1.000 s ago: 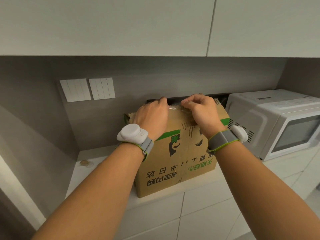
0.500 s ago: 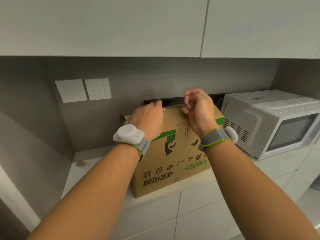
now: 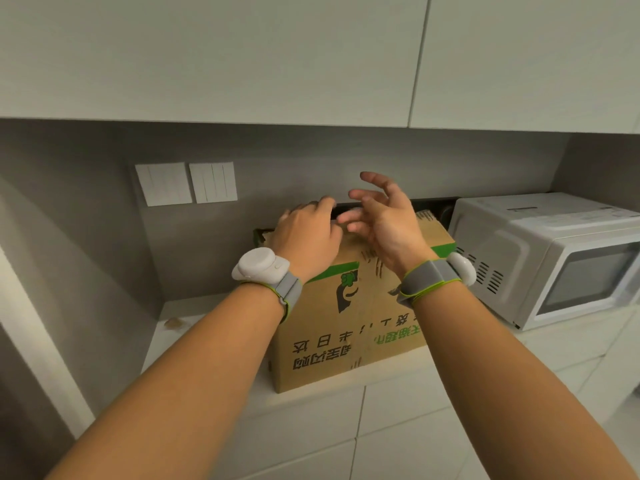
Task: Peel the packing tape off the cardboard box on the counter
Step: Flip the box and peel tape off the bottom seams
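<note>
Right hand (image 3: 388,226) has lifted off the cardboard box (image 3: 349,323) since half a second ago; its fingers (image 3: 372,178), pinched then, are now spread wide and holding nothing, blurred. Left hand (image 3: 306,237) stays pressed on the box top, fingers curled over the far edge. Tape can't be made out. Box sits on the white bench (image 3: 311,396), microwave (image 3: 554,258) just beside it on the right. Grey wall, two switch plates (image 3: 187,183), white upper cabinets (image 3: 242,57).
</note>
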`<act>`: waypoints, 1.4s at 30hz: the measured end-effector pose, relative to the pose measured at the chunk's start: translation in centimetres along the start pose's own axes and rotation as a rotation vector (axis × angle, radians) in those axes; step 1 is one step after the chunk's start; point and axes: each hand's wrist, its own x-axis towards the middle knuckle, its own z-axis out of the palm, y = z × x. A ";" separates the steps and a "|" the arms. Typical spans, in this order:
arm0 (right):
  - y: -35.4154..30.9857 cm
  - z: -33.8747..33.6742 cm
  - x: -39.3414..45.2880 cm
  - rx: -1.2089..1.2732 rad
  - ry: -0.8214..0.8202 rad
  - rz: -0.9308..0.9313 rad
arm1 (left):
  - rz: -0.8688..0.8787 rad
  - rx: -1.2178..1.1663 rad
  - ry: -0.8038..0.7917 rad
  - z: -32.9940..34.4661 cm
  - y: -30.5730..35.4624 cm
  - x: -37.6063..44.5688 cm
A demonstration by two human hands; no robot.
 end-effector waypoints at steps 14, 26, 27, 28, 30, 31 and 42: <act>0.8 8.1 -0.2 -0.244 -0.071 0.016 | -0.050 -0.464 0.038 -5.1 -3.7 -3.3; 0.5 14.8 -3.2 0.110 -0.453 0.274 | -0.138 -0.219 0.339 -7.9 -8.8 -6.5; 0.6 15.1 -3.3 0.119 -0.466 0.287 | -0.139 -0.181 0.362 -8.0 -9.3 -6.7; 1.0 15.5 -3.5 0.137 -0.480 0.306 | -0.144 -0.154 0.373 -8.0 -9.7 -6.9; 1.5 16.7 -3.7 0.128 -0.460 0.330 | -0.178 -0.160 0.381 -8.0 -10.7 -7.5; 1.7 17.1 -3.6 0.070 -0.468 0.326 | -0.215 -0.183 0.394 -7.9 -11.4 -7.8; 2.4 14.4 -1.7 -1.054 -0.334 -0.188 | -0.472 -0.100 0.057 -4.7 -17.3 -12.0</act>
